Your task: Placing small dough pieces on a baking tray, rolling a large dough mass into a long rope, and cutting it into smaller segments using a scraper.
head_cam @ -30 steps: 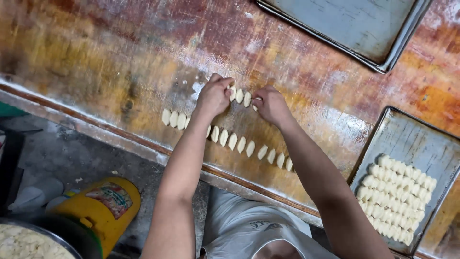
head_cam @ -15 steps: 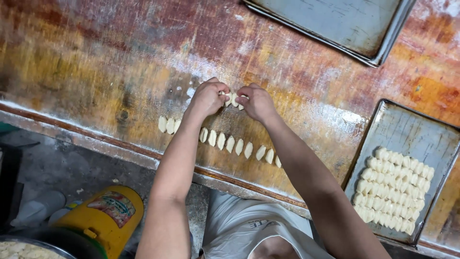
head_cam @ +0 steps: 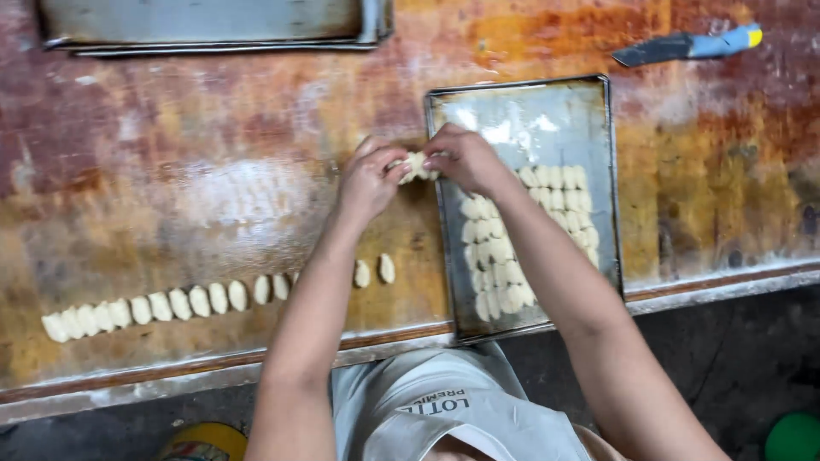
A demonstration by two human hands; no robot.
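Observation:
My left hand (head_cam: 369,177) and my right hand (head_cam: 463,158) pinch a short stack of pale dough pieces (head_cam: 417,166) between them, just above the left rim of a metal baking tray (head_cam: 521,111). Rows of the same dough pieces (head_cam: 512,239) lie in the tray's near half. On the floured wooden table (head_cam: 213,188), a long row of dough pieces (head_cam: 162,305) lies near the front edge. Two more pieces (head_cam: 374,271) sit beside my left forearm.
Empty metal trays (head_cam: 205,21) are stacked at the far left. A scraper with a blue and yellow handle (head_cam: 688,45) lies at the far right. A yellow container (head_cam: 201,441) and a green object (head_cam: 793,437) sit on the floor below the table edge.
Both hands lifted a small group of dough pieces off the table and carried it right to the tray's edge. The view has swung right with them.

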